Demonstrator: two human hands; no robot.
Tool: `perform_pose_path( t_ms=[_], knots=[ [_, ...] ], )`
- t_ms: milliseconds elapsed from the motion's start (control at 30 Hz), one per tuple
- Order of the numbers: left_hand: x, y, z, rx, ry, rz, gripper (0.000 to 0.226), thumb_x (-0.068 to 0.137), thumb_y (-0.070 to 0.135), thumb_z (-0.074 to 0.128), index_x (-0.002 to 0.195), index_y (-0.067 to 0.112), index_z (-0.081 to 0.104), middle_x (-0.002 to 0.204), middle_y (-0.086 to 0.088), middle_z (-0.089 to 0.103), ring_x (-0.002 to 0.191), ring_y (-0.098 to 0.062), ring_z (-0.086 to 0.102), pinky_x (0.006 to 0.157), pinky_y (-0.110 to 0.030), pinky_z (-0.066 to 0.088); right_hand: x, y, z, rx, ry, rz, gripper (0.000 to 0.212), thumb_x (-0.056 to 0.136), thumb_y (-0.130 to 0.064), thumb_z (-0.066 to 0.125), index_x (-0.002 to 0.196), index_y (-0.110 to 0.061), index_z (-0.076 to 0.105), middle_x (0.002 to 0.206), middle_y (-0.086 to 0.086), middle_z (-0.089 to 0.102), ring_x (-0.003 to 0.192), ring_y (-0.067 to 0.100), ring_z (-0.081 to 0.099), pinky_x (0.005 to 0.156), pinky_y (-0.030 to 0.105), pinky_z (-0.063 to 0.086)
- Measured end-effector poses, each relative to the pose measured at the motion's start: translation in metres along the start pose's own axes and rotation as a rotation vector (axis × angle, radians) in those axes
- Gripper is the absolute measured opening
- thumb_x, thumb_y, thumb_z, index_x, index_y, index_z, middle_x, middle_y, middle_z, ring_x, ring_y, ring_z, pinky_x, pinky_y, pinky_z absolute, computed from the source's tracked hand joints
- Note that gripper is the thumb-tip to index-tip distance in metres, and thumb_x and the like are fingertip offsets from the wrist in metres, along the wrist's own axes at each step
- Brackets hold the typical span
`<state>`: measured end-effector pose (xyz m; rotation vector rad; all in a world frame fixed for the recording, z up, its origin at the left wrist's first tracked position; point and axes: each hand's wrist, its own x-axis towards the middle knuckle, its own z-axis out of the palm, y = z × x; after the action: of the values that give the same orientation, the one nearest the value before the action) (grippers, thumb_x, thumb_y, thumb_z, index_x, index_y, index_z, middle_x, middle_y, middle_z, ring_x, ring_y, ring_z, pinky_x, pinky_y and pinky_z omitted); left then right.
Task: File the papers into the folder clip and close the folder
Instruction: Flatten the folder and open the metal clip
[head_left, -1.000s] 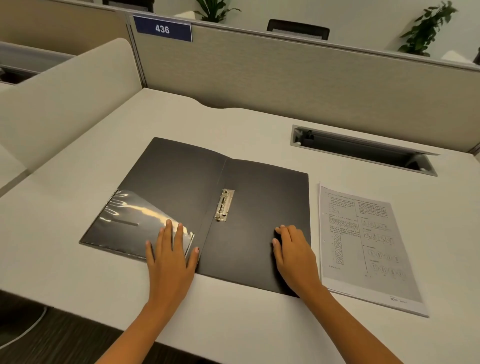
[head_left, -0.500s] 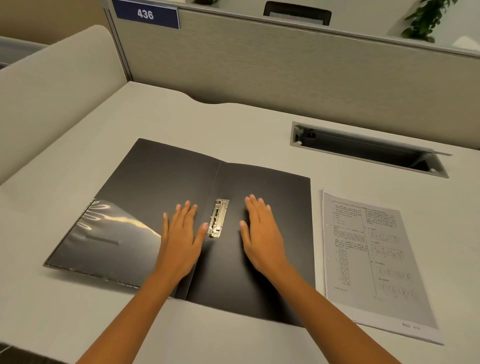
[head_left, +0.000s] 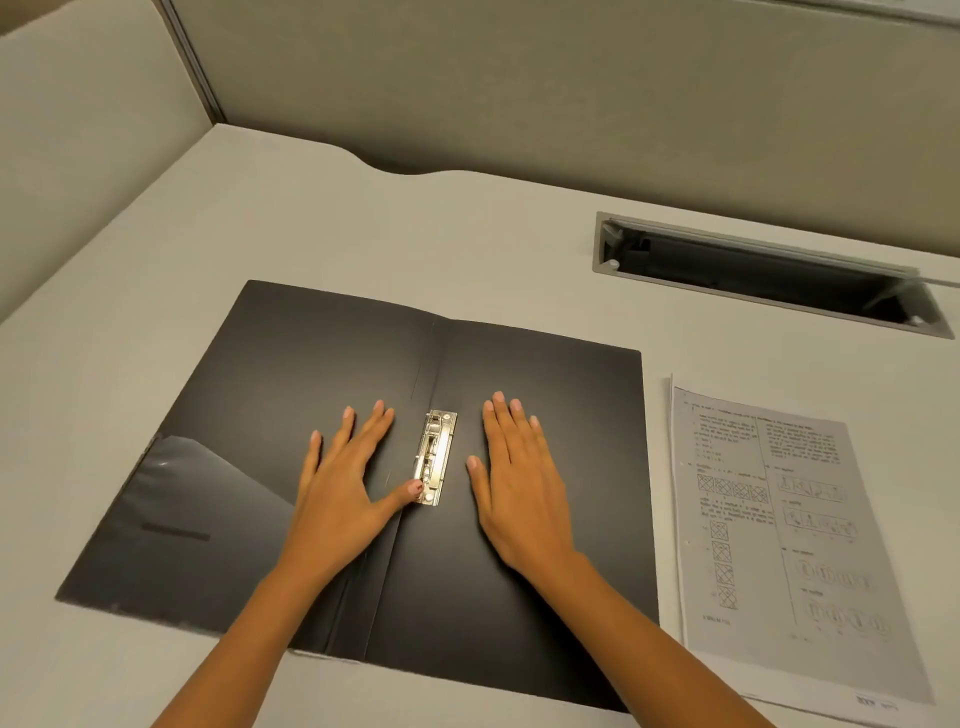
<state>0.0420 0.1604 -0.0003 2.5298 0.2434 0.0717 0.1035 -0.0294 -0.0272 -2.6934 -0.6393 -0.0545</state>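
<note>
1. Both hands lie flat, palms down, on the open black folder (head_left: 291, 395), fingers spread and pointing toward the top of the frame; neither holds anything.
2. Left hand (head_left: 343, 483) sits on the left flap, just left of the spine; its thumb tip touches or nearly touches the lower end of the metal clip (head_left: 435, 457).
3. Right hand (head_left: 522, 483) sits on the right flap, just right of the clip, thumb apart from the metal.
4. Clip: silver, long and narrow, fixed on the right flap beside the spine crease, centre of the frame, between the two hands. Cannot tell if its lever is raised or down.
5. Folder lies fully open and flat on the pale desk (head_left: 311, 228), filling centre and lower left of the frame; its near edge is close to the desk's front edge.
6. Clear glossy pocket (head_left: 208, 488) covers the lower part of the left flap, lower left of the frame.
7. Papers (head_left: 769, 519): printed stack with text and small diagrams, flat on the desk just right of the folder, not touching it, right side of the frame. Nothing is in the clip.
8. Cable slot (head_left: 769, 275) with its flap open is set in the desk, upper right.
9. Beige partition panels (head_left: 519, 88) stand along the top and upper left.
</note>
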Motion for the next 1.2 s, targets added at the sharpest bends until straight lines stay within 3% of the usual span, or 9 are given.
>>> perform_pose_path(
  t_ms=[233, 467, 733, 900, 1000, 1133, 1200],
  knots=[
    [0.010, -0.006, -0.002, -0.034, -0.125, -0.055, 0.095, 0.062, 0.073, 0.051, 0.142, 0.047, 0.008, 0.150, 0.028, 0.000, 0.140, -0.008, -0.020, 0.109, -0.039, -0.022, 0.001, -0.001, 0.001, -0.049, -0.040, 0.002, 0.062, 0.098, -0.044, 0.017, 0.151, -0.015, 0.005, 0.160, 0.000, 0.002, 0.147, 0.011, -0.007, 0.121, 0.032, 0.000],
    [0.011, -0.008, -0.002, -0.001, -0.143, -0.012, 0.099, 0.062, 0.083, 0.048, 0.143, 0.045, 0.004, 0.152, 0.025, -0.003, 0.138, -0.011, -0.027, 0.110, -0.039, -0.021, 0.001, -0.001, 0.002, -0.064, -0.043, 0.004, 0.060, 0.099, -0.042, 0.020, 0.151, -0.014, 0.005, 0.160, 0.002, 0.003, 0.147, 0.012, -0.005, 0.121, 0.034, 0.005],
    [0.010, -0.006, 0.001, 0.074, -0.124, -0.011, 0.098, 0.059, 0.087, 0.031, 0.142, 0.047, -0.003, 0.148, 0.028, -0.012, 0.138, -0.012, -0.027, 0.110, -0.040, -0.019, 0.001, -0.001, 0.004, -0.053, -0.050, 0.011, 0.061, 0.099, -0.043, 0.021, 0.151, -0.015, 0.004, 0.160, 0.001, 0.003, 0.147, 0.011, -0.004, 0.121, 0.034, 0.005],
    [0.017, -0.003, -0.005, -0.147, -0.190, -0.087, 0.086, 0.067, 0.082, 0.044, 0.142, 0.048, 0.017, 0.151, 0.027, -0.002, 0.137, -0.009, -0.028, 0.108, -0.041, -0.024, 0.001, 0.000, 0.005, -0.053, -0.050, 0.014, 0.062, 0.098, -0.044, 0.020, 0.151, -0.016, 0.004, 0.160, 0.000, 0.003, 0.147, 0.010, -0.005, 0.121, 0.032, 0.003],
    [0.024, 0.001, -0.010, -0.252, -0.204, -0.111, 0.077, 0.067, 0.073, 0.042, 0.138, 0.045, 0.033, 0.152, 0.024, 0.009, 0.138, -0.011, -0.025, 0.107, -0.044, -0.026, 0.002, 0.000, 0.004, -0.042, -0.046, 0.011, 0.061, 0.098, -0.044, 0.020, 0.151, -0.016, 0.005, 0.160, 0.000, 0.004, 0.147, 0.010, -0.004, 0.121, 0.032, 0.003],
    [0.030, 0.016, -0.011, -0.389, -0.124, -0.104, 0.045, 0.073, 0.064, 0.044, 0.114, 0.050, 0.054, 0.150, 0.018, 0.029, 0.143, -0.013, -0.011, 0.106, -0.047, -0.027, 0.001, 0.000, 0.003, -0.025, -0.043, 0.007, 0.061, 0.098, -0.044, 0.019, 0.151, -0.017, 0.006, 0.160, -0.001, 0.005, 0.147, 0.009, -0.003, 0.121, 0.033, 0.006],
    [0.033, 0.026, -0.009, -0.433, -0.043, -0.106, 0.035, 0.077, 0.060, 0.043, 0.104, 0.048, 0.062, 0.149, 0.014, 0.032, 0.144, -0.012, 0.006, 0.106, -0.047, -0.025, 0.001, -0.001, 0.001, -0.010, -0.030, 0.002, 0.059, 0.099, -0.041, 0.021, 0.151, -0.016, 0.010, 0.160, 0.001, 0.009, 0.147, 0.011, 0.001, 0.121, 0.033, 0.008]
  ],
)
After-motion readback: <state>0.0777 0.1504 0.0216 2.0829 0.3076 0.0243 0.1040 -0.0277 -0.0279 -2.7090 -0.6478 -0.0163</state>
